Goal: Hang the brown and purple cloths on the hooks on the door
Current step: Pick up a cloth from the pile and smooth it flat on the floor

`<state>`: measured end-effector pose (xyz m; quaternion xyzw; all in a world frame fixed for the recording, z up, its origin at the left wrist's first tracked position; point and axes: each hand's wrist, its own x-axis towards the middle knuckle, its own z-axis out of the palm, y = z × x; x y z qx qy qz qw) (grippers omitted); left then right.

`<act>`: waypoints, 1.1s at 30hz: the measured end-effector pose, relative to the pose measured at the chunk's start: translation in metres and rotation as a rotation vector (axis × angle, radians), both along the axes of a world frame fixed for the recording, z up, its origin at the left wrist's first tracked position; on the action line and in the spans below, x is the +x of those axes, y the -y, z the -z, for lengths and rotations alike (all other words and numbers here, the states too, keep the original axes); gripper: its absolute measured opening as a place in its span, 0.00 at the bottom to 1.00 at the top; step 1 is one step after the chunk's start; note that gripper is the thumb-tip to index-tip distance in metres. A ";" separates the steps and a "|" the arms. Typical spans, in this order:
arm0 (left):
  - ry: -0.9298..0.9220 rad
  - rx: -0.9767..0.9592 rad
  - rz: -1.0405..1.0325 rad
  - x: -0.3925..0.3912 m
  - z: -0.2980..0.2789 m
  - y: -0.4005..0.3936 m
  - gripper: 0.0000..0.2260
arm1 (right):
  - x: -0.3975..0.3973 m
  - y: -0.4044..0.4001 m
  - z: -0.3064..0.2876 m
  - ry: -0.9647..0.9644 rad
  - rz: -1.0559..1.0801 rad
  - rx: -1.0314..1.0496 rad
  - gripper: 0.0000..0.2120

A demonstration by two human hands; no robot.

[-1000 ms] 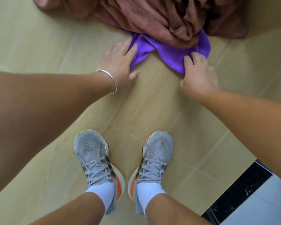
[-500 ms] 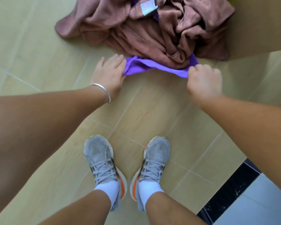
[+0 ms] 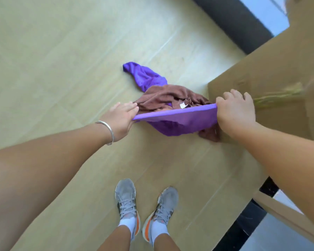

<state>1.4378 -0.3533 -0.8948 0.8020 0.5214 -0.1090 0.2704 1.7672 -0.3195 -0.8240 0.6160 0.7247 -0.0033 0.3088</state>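
Observation:
A purple cloth (image 3: 178, 120) is stretched taut between my two hands above the floor, its middle sagging down. My left hand (image 3: 121, 118), with a silver bangle on the wrist, pinches its left end. My right hand (image 3: 236, 109) grips its right end. The brown cloth (image 3: 170, 98) lies bunched on the floor just behind the stretched edge, a white label showing on it. The far end of the purple cloth (image 3: 143, 77) trails out on the floor beyond the brown one. No hooks are in view.
A large brown panel (image 3: 279, 78), like a door or cardboard, stands at the right, close to my right hand. A dark threshold strip (image 3: 232, 24) runs along the far right. My grey shoes (image 3: 145, 211) stand on the pale tiled floor (image 3: 62, 69).
Both hands have lifted the purple cloth's edge off the floor and pulled it wider apart. The view has risen, showing more floor and the cloth's far end.

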 end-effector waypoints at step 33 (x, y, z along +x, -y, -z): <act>-0.227 0.441 -0.698 -0.393 -0.395 0.076 0.12 | -0.433 -0.109 -0.336 -0.407 -0.746 0.294 0.10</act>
